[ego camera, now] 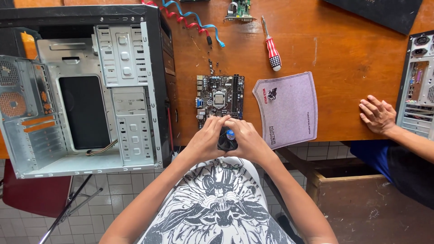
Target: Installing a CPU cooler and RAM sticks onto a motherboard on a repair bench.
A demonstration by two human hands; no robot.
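Black plastic, round-bodied: a small cooler fan with a blue centre label sits between both hands at the near edge of the tabletop, just in front of the motherboard.

Left hand: fingers clenched around the fan's left side, fingertips reaching onto the board's near edge. Right hand: fingers wrapped over the right side in the same way. Most of the fan is covered, so its underside and any cable cannot be made out.

Handling judgement: light, rigid frame, but thin blades and any fins beneath would bend or snap easily. Best held by the outer frame on opposite sides, as now, never by the hub or blades.

Motherboard: dark, flat, stiff, densely populated, with a square metal socket at its centre; fragile, to be taken by its edges only.

Surroundings:
- open computer case, bare grey sheet metal with a black frame, at the left edge;
- grey fabric mouse pad, soft, overhanging the near edge;
- red-handled screwdriver toward the far edge;
- red and blue flat cables at the far edge;
- loose screws beyond the board;
- another person's hand resting flat near the right edge beside a second case.
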